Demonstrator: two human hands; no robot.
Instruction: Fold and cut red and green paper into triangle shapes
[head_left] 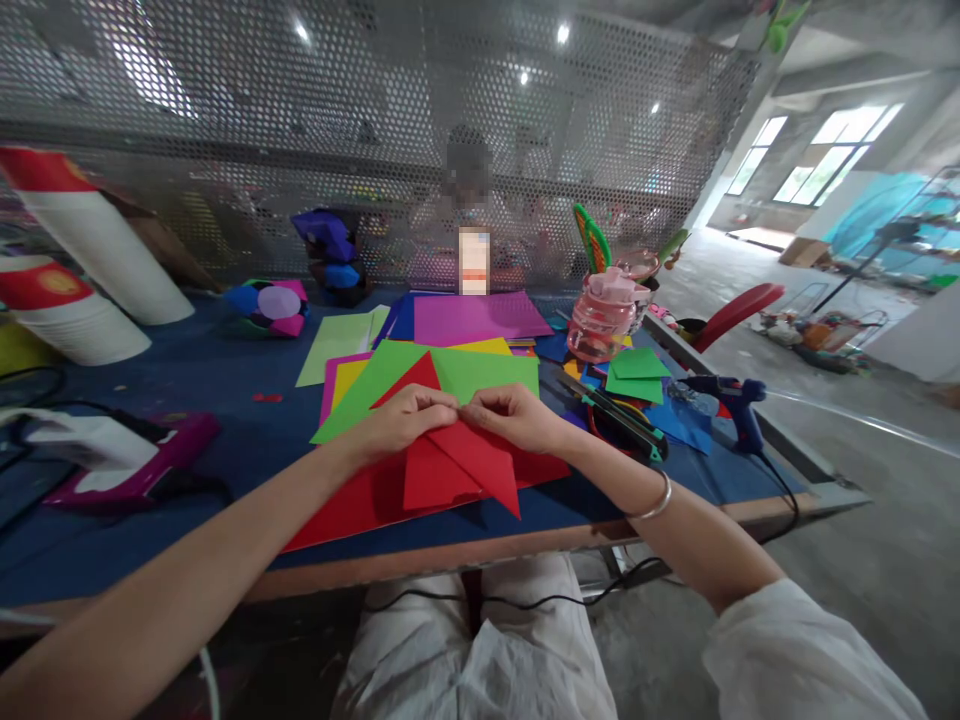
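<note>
A folded piece of red paper (466,462) is pinched between both hands above the blue table. My left hand (411,418) grips its upper edge from the left, with thumb and forefinger pressed together. From the right, my right hand (513,418) pinches the same edge, and the fingertips of both hands nearly touch. One pointed corner hangs down to the lower right. Beneath lies a larger red sheet (337,515). Green sheets (484,372) lie just behind the hands, with a purple sheet (480,318) farther back.
Right of the hands lie a black cutter (622,422), green paper pieces (637,375) and a blue glue gun (739,400). A pink jar (600,315) stands behind them. At left are a purple power strip (135,470) and stacked paper cups (94,320). Perforated metal rises behind.
</note>
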